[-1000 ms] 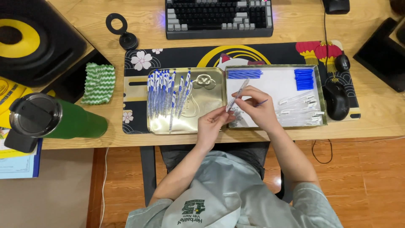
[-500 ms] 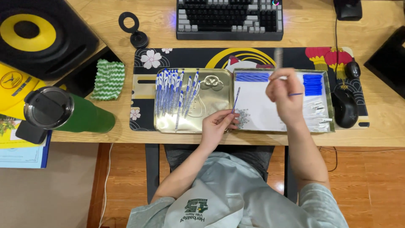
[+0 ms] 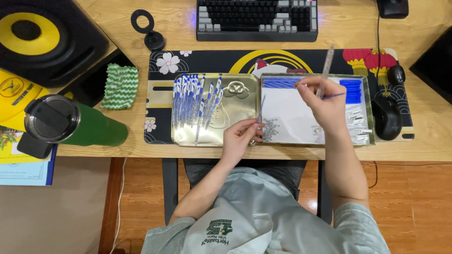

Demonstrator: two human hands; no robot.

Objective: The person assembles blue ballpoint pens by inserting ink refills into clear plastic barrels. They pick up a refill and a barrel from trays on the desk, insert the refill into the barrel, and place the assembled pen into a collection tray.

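Note:
My left hand (image 3: 241, 137) hovers over the seam between the two trays and pinches a thin blue pen refill (image 3: 260, 107) that points away from me. My right hand (image 3: 325, 101) is raised over the white tray (image 3: 289, 113). It holds a clear pen barrel (image 3: 327, 63) pointing up and a second thin blue piece (image 3: 335, 95) sticking out to the right. The gold tray (image 3: 240, 89) holds a row of several blue-and-white pens (image 3: 193, 101). In the white tray lie blue refills (image 3: 278, 83), blue caps (image 3: 351, 90), clear parts (image 3: 359, 128) and a pile of small springs (image 3: 271, 129).
Both trays sit on a patterned desk mat (image 3: 165, 63). A keyboard (image 3: 256, 19) lies behind, a black mouse (image 3: 386, 117) to the right. A green tumbler (image 3: 70, 124), a green cloth (image 3: 120, 87), a speaker (image 3: 40, 37) and a black ring stand (image 3: 148, 33) stand to the left.
My right hand rose from the front of the white tray toward its back, lifting a clear barrel. My left hand stayed near the tray seam with the refill.

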